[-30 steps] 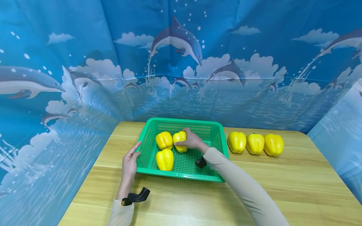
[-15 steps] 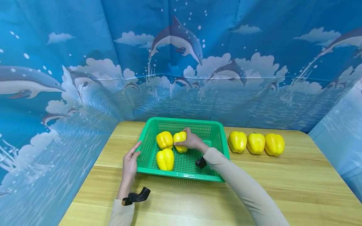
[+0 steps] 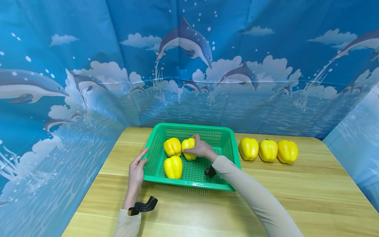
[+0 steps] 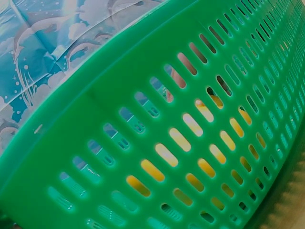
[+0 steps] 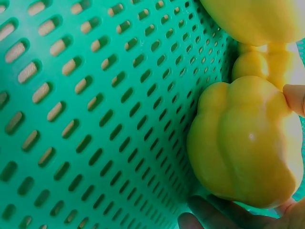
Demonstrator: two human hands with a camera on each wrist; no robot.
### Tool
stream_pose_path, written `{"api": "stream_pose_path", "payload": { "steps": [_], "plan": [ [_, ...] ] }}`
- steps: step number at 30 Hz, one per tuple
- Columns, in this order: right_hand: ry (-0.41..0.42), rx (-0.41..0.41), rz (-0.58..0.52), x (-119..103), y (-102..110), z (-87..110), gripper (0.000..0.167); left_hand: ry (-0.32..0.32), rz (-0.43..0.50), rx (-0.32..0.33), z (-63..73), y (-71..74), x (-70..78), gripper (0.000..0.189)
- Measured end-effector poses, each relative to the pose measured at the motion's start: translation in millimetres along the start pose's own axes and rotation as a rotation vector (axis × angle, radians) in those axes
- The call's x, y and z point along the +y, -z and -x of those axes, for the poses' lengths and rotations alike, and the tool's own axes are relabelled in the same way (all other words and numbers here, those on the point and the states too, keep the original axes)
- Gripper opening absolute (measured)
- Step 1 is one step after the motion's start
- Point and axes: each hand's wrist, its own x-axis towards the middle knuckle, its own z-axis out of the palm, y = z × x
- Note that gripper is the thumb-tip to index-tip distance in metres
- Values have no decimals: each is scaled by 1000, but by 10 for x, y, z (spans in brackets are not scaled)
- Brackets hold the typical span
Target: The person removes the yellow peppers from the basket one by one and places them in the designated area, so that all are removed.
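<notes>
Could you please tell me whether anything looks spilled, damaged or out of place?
Nothing stands out: three yellow peppers are inside the green basket, three more peppers line up on the table, and no damage shows.

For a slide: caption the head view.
Right hand grips a yellow pepper in a green basket, left hand at its rim, three peppers lined up outside.

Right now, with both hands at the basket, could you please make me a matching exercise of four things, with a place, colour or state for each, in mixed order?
Column one:
1. Left hand
2. Right hand
3. Basket
4. Row of three peppers

Column two:
A. Green, with slotted walls
B. On the table, right of the basket
C. Touching the basket's left side
D. Gripping a pepper inside the basket

Pairs: 1-C, 2-D, 3-A, 4-B
</notes>
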Motion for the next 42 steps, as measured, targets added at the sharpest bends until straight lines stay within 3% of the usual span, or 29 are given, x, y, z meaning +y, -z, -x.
{"api": "stream_pose_path", "payload": {
  "steps": [18, 42],
  "plan": [
    [8, 14, -46, 9, -15, 27, 78, -15, -3, -11, 7, -1, -17, 40],
    [49, 57, -139, -33, 155, 165, 80, -5, 7, -15, 4, 10, -7, 39]
  ]
}}
